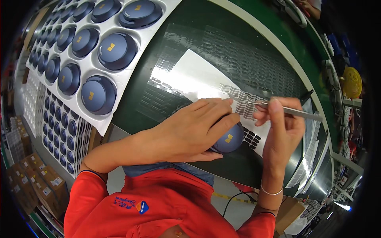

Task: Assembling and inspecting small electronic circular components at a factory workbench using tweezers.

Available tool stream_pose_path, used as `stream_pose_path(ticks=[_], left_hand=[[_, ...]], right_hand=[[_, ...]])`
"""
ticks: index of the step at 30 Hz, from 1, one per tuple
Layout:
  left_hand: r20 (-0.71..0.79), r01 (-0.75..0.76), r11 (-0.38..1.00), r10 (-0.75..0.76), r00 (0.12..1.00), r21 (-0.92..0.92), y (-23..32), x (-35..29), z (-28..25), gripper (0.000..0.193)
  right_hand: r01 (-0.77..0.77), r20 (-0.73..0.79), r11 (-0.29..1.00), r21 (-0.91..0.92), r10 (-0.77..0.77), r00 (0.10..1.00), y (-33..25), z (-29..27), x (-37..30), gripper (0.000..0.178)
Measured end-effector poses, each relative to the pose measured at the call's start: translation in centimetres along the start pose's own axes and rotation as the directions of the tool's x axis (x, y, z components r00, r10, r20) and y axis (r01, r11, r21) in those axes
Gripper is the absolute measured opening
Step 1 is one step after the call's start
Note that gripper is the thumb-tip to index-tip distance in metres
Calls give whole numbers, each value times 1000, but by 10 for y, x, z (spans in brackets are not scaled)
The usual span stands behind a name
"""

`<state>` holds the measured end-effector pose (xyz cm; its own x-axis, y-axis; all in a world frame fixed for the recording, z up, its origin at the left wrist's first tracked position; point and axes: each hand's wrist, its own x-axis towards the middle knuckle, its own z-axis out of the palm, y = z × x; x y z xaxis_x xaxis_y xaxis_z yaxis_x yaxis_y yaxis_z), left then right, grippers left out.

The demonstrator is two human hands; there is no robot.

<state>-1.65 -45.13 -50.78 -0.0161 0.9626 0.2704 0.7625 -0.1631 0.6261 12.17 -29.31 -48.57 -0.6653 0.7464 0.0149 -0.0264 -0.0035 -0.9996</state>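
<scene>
My left hand (196, 129) is closed around a dark-blue rounded ear cup housing (228, 139) with a small gold mark, just above the front of the table. Its fingers cover much of the housing's left side. Pinched in my right hand (282, 133) is a pair of metal tweezers (297, 113), tips pointing left toward my left fingertips. Under both hands lies a white sheet (198, 73) carrying rows of thin curved strips (242, 99) and small black rounded pieces (251, 139). What the tweezer tips touch, if anything, is too small to tell.
A white molded tray (137, 43) with several matching blue housings stands at the left on the green table (133, 111). Clear die-cut sheets (254, 51) lie toward the back. Stacked trays (59, 133) and cardboard boxes (39, 178) stand at the lower left. Papers (305, 162) lie at the right edge.
</scene>
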Motion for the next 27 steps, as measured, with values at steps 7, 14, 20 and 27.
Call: stream_pose_path(ticks=[7,14,20,27], left_hand=[[-477,43,997,-66,877,-59,10,15,2,87],[-656,31,994,47,753,106,7,23,11,96],[-697,-20,995,84,713,99,2,23,15,96],[-713,-18,991,109,692,134,2,21,16,94]], right_hand=[[132,-53,989,61,-128,990,-32,-1,-43,16],[168,-68,986,-19,-169,983,-24,4,-42,20],[159,-49,987,4,-159,986,-21,1,-40,17],[158,-39,987,5,-158,987,-19,3,-41,16]])
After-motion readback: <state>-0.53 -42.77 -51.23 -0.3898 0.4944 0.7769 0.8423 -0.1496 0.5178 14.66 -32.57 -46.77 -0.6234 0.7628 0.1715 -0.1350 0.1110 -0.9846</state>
